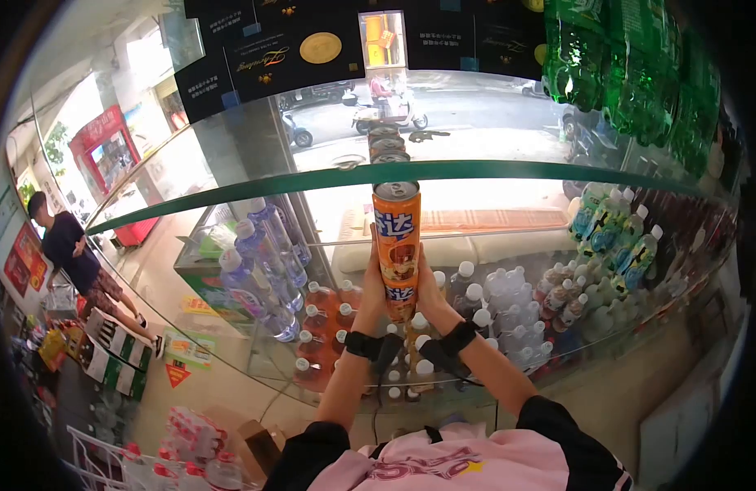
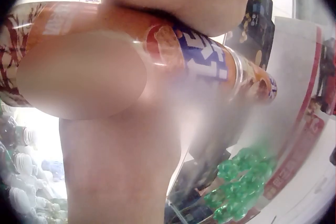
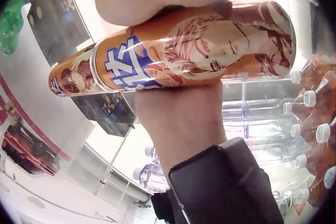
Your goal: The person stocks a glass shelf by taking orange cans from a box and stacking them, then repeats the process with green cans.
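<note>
Two orange drink cans stand end to end, upright, in front of the glass shelf edge. The upper can (image 1: pixel 397 217) shows its silver lid and blue-white lettering; the lower can (image 1: pixel 400 301) is partly covered by my hands. My left hand (image 1: pixel 373 288) grips the stack from the left side and my right hand (image 1: pixel 431 293) from the right. In the right wrist view, the lower can (image 3: pixel 210 50) lies between both hands, with the upper can (image 3: pixel 76 74) beyond it. Fingertips are hidden behind the cans.
More cans (image 1: pixel 386 147) line up behind the glass shelf (image 1: pixel 272 184). Green bottles (image 1: pixel 632 65) stand at upper right. Beneath the glass are clear bottles (image 1: pixel 263 274), orange-red drink bottles (image 1: pixel 317 327) and white-capped bottles (image 1: pixel 509 311). A person (image 1: pixel 75 254) stands at far left.
</note>
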Tool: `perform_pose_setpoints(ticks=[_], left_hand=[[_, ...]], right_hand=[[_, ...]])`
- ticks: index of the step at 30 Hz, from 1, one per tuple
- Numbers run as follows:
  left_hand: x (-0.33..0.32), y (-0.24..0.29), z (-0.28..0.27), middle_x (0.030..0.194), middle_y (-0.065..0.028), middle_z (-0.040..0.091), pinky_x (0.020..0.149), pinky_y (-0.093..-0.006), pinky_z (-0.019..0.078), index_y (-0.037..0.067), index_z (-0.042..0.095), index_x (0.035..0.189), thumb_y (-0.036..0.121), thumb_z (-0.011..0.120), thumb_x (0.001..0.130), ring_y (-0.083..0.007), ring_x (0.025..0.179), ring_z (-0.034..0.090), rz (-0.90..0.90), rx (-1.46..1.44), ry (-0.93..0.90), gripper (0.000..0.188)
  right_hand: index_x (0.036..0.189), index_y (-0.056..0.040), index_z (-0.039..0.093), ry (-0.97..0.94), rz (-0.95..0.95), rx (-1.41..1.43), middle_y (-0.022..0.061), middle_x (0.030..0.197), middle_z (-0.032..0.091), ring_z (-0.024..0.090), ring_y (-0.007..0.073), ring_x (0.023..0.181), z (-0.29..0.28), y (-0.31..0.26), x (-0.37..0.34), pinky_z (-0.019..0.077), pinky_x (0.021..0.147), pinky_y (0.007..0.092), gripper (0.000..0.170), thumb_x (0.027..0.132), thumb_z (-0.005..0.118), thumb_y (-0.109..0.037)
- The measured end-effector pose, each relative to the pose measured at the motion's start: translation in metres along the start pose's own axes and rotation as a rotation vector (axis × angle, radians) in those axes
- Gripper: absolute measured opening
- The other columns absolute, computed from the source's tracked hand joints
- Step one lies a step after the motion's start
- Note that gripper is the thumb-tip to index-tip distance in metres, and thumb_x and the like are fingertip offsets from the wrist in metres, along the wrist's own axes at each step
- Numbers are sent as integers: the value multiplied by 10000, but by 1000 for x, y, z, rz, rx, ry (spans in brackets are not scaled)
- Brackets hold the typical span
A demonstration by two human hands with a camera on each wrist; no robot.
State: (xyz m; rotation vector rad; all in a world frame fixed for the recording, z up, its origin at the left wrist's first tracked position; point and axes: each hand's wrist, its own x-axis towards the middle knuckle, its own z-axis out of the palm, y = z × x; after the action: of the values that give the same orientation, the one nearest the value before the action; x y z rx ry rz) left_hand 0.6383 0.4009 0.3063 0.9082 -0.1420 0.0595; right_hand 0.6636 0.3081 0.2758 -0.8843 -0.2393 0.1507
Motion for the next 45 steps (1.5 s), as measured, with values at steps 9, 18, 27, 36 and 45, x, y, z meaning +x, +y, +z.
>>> perform_pose_setpoints(ticks=[9,18,27,36,45], left_hand=[[-2,9,4,1241,-108,532,896,-315,487,33,407,1302,549,281,950,-215,1073,570,93,12,-66,637],[-3,4,0,1186,-84,564,877,-309,486,58,448,1270,435,299,984,-179,1043,575,24,24,-12,495],[0,-1,-4,1223,-119,550,886,-306,491,31,441,1278,514,299,960,-207,1062,579,59,73,-16,595],[3,-2,-6,1229,-98,542,878,-311,498,54,416,1295,420,277,987,-204,1080,568,47,0,-19,499],[8,-4,-16,1447,-97,296,1041,-361,358,142,78,1472,503,249,972,-241,1275,390,212,27,-80,640]], right_hand=[[1477,-153,81,-108,58,15,38,1501,187,246,165,1344,-11,2,2,235,1089,298,664,963,266,-530],[1477,-174,99,-112,81,-49,43,1501,188,253,167,1341,-1,-7,-5,254,1082,301,643,964,260,-527],[1362,-42,361,24,0,-79,70,1335,466,491,178,1170,0,0,-3,409,973,311,651,945,332,-541],[1476,-173,107,-139,86,-43,36,1503,184,252,162,1341,-9,1,2,261,1078,295,643,963,259,-530],[1472,-112,62,-150,-68,-98,59,1514,138,191,168,1367,-6,-7,-4,203,1100,294,697,959,250,-543]])
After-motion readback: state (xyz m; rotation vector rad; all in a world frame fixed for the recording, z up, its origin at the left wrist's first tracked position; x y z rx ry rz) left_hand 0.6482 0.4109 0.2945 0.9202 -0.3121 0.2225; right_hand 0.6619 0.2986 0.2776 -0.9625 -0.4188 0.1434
